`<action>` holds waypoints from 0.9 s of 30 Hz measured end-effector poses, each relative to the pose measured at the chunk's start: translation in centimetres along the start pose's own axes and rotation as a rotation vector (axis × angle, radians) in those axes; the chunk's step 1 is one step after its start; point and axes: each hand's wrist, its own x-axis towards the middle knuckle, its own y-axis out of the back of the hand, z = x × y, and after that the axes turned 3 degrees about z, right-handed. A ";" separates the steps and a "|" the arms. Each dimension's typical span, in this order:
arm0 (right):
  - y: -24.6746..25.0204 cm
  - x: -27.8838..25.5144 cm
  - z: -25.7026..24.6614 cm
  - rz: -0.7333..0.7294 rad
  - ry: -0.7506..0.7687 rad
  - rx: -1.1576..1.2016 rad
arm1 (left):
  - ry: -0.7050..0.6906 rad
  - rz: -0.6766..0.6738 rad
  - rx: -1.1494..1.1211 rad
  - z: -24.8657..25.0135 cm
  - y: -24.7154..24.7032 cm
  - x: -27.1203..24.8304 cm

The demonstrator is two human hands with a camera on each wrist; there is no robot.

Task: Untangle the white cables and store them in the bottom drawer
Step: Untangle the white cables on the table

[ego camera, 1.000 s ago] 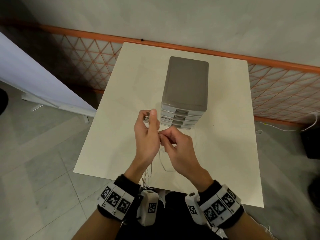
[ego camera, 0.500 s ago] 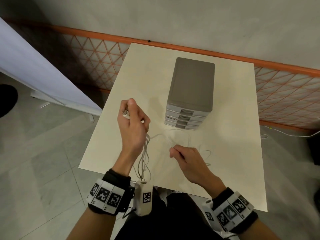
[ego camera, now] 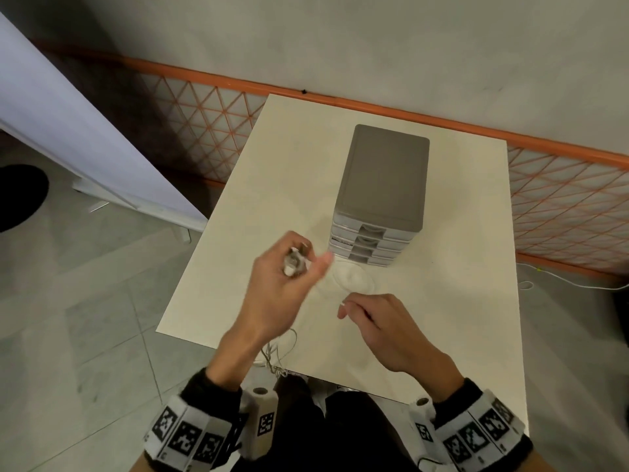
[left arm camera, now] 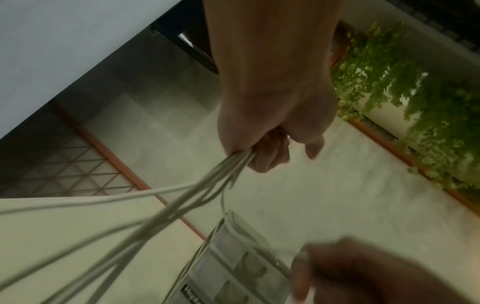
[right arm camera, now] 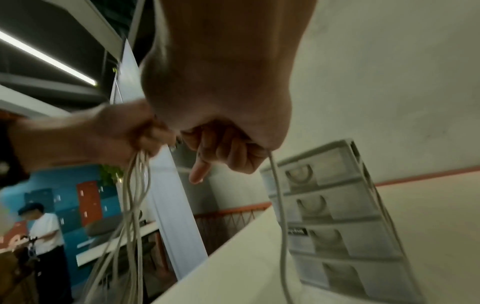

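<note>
Left hand point(ego camera: 279, 284) gripping white cables point(left arm camera: 145, 207) (bunched), moved rightward, right hand point(ego camera: 384, 321) fingers still pinching one strand.

A bundle of thin white cables point(left arm camera: 182, 207) hangs in several loose strands from the left hand point(ego camera: 286, 287), trailing off the table's point(ego camera: 442, 335) near edge; one strand runs to the right hand point(ego camera: 388, 321). At 12 o'clock from the hands stands a grey drawer unit point(ego camera: 381, 195) — four drawers, bottom drawer point(ego camera: 360, 257) closed.
</note>
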 end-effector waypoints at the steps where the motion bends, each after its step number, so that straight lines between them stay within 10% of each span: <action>1: 0.6 0.0 -0.8 0.012 0.019 0.020 | 0.037 -0.086 0.035 -0.5 -0.1 -0.4; 7: 2.7 0.8 -2.7 0.053 0.110 0.232 | -0.003 -0.332 0.217 -1.6 -0.2 -1.7; 18: -2.0 1.7 3.5 0.011 0.141 -0.063 | 0.016 0.067 -0.086 0.0 3.3 -3.1; 27: -4.2 2.6 3.2 0.346 -0.006 -0.489 | 0.024 0.273 -0.216 1.5 6.1 -5.1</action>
